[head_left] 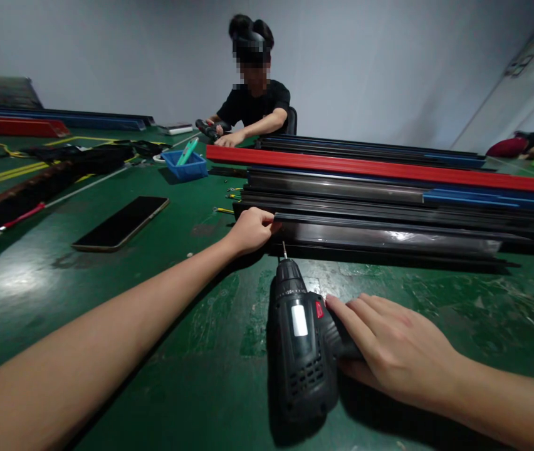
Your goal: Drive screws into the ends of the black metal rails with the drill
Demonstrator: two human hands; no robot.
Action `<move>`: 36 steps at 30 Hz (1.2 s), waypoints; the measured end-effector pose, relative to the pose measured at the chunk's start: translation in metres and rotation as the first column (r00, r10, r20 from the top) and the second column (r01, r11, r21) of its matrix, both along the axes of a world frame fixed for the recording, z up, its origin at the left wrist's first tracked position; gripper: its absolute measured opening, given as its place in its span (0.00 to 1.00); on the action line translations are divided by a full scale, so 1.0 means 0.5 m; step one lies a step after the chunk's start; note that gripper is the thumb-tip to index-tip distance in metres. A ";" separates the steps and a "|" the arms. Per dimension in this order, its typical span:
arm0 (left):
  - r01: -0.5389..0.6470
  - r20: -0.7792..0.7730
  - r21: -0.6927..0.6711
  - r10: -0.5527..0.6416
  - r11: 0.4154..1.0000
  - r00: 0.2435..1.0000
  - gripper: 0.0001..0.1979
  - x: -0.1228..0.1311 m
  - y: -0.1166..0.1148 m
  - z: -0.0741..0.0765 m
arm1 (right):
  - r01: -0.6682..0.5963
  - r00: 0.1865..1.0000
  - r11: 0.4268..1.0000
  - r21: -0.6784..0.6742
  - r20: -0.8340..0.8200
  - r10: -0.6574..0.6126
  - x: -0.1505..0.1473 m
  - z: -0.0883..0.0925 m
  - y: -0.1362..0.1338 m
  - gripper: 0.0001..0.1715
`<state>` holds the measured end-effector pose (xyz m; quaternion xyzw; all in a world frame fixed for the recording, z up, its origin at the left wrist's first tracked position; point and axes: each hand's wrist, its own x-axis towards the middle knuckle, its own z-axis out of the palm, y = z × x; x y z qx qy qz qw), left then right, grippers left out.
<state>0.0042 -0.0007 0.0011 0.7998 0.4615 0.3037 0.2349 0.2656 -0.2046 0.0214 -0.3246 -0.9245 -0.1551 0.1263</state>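
Observation:
A black cordless drill (302,351) lies on its side low over the green table, its thin bit pointing away from me. My right hand (389,347) is closed around its handle. Just beyond the bit's tip runs a long dark metal profile (370,235) with a glossy face. At this profile's left end, my left hand (252,230) pinches the edge between thumb and fingers. The bit's tip is close to the profile near that end; whether they touch I cannot tell.
Behind are more dark profiles (333,185) and a red profile (365,168). Left of them are a blue bin (186,168) with a teal tool, a phone (121,222) and black cables. Across the green table (201,376), a person (257,103) in black holds another drill.

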 end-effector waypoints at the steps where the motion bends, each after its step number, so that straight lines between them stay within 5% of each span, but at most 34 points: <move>1: 0.002 -0.011 0.005 -0.002 1.000 1.000 0.16 0.000 -0.001 0.001 | 0.005 1.000 1.000 -0.002 0.001 -0.005 -0.001 0.001 0.002 0.34; 13: 0.033 0.028 0.008 -0.033 0.999 0.999 0.17 -0.001 -0.002 0.002 | 0.099 0.995 0.978 -0.182 -0.002 -0.101 -0.011 0.007 -0.003 0.32; 22: 0.026 0.058 0.061 -0.029 0.998 0.998 0.15 0.002 -0.002 0.006 | 0.302 0.951 0.820 -0.486 0.095 -0.294 -0.074 0.055 0.016 0.19; 28: 0.014 0.002 0.082 -0.014 0.997 1.000 0.19 0.001 0.001 0.008 | 0.244 0.961 0.813 -0.528 0.241 -0.132 -0.094 0.094 0.071 0.28; 36: 0.021 -0.012 0.108 -0.020 0.994 1.000 0.21 0.004 0.002 0.010 | 0.289 0.956 0.785 -0.548 0.215 -0.202 -0.084 0.085 0.063 0.31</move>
